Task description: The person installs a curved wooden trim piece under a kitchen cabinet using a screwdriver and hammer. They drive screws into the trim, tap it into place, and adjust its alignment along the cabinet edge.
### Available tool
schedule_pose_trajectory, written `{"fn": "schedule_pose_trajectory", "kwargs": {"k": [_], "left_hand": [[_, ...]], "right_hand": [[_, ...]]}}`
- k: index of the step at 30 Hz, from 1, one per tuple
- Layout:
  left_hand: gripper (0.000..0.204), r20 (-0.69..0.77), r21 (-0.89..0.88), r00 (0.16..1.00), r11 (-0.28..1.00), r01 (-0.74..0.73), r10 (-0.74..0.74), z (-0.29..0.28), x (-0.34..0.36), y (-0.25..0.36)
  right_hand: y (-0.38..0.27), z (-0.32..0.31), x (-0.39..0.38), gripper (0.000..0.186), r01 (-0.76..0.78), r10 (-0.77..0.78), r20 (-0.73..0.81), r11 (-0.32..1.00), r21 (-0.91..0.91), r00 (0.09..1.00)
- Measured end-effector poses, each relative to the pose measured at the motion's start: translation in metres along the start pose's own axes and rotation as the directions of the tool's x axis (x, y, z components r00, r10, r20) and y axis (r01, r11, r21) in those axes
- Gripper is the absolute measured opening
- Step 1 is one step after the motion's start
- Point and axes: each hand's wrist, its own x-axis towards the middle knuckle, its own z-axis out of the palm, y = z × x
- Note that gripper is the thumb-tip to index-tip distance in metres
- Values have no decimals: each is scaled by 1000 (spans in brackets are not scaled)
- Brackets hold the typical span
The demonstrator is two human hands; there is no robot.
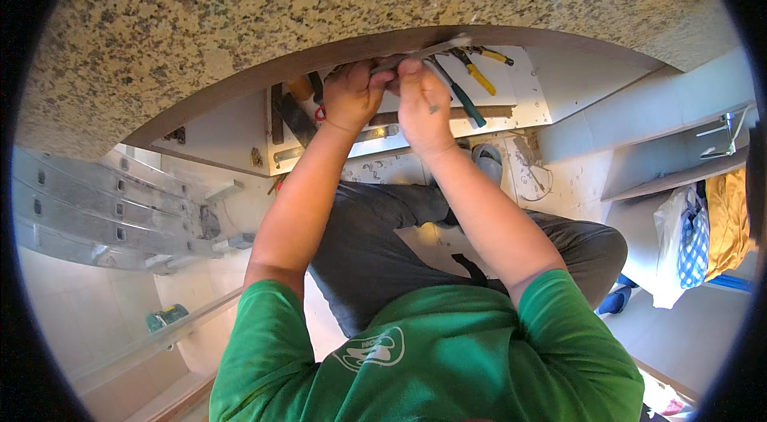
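Note:
Under the front edge of a speckled stone countertop [200, 22], both my hands are raised close together. A thin, flat, pale strip [441, 47] reaches from between my fingers toward the right; it is blurred, and I cannot tell its kind. My right hand [423, 106] is closed, thumb and fingers pinched on the strip. My left hand [351, 98] is closed at its left end, with its fingertips partly hidden. Right of my right hand lie a dark green-handled tool [462, 96] and yellow-handled pliers [479, 76]. Dark flat pieces [294, 120] rest left of my left hand.
The tools lie inside an open white cabinet [571, 78] below the counter, with a brown strip [487, 112] near its front. A folded metal ladder [104, 206] is at the left. Cloths and a bag [679, 238] hang at the right. My crossed legs [367, 238] are beneath.

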Motion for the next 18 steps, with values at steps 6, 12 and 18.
{"fn": "schedule_pose_trajectory", "kwargs": {"k": [6, 12, 18], "left_hand": [[42, -26, 265, 981, 947, -180, 194, 23, 20, 14], [49, 199, 34, 968, 988, 152, -155, 9, 6, 12], [46, 17, 148, 994, 983, -106, 105, 20, 15, 10]], "right_hand": [[-11, -29, 5, 35, 91, -95, -62, 994, -65, 994], [-2, -13, 2, 38, -31, 27, -45, 995, -92, 999], [-15, -25, 5, 40, 135, -141, -52, 985, -111, 989]]}}
